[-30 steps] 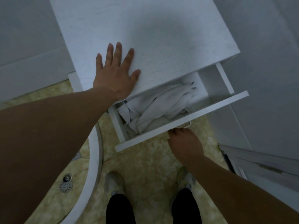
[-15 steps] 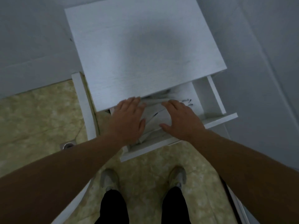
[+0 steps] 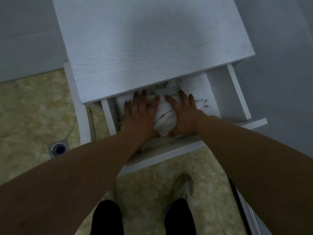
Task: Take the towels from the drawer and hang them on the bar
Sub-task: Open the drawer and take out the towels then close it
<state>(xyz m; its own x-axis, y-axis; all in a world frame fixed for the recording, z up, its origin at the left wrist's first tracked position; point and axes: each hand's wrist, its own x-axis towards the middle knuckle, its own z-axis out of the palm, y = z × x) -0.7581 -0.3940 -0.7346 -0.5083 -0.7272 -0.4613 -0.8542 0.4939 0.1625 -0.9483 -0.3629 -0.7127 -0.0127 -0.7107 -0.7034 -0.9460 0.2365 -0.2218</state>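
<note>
The white drawer (image 3: 237, 92) stands pulled out from under the white cabinet top (image 3: 152, 44). Inside it lies a bunched pile of white towels (image 3: 165, 114). My left hand (image 3: 138, 114) presses against the pile's left side, fingers spread and pointing toward the cabinet. My right hand (image 3: 183, 116) presses against the pile's right side, so the towels are squeezed between both palms. The lower part of the pile is hidden by my wrists. No bar is in view.
The drawer front (image 3: 169, 155) juts out over the beige tiled floor (image 3: 30, 107). A round metal floor drain (image 3: 58, 148) sits at the left. A curved white rim (image 3: 83, 126) runs beside the cabinet. My shoes and dark trouser legs (image 3: 184, 185) stand below the drawer.
My left hand left the cabinet top and my right hand left the drawer front. Both went into the drawer and closed in on the towels, bunching them together.
</note>
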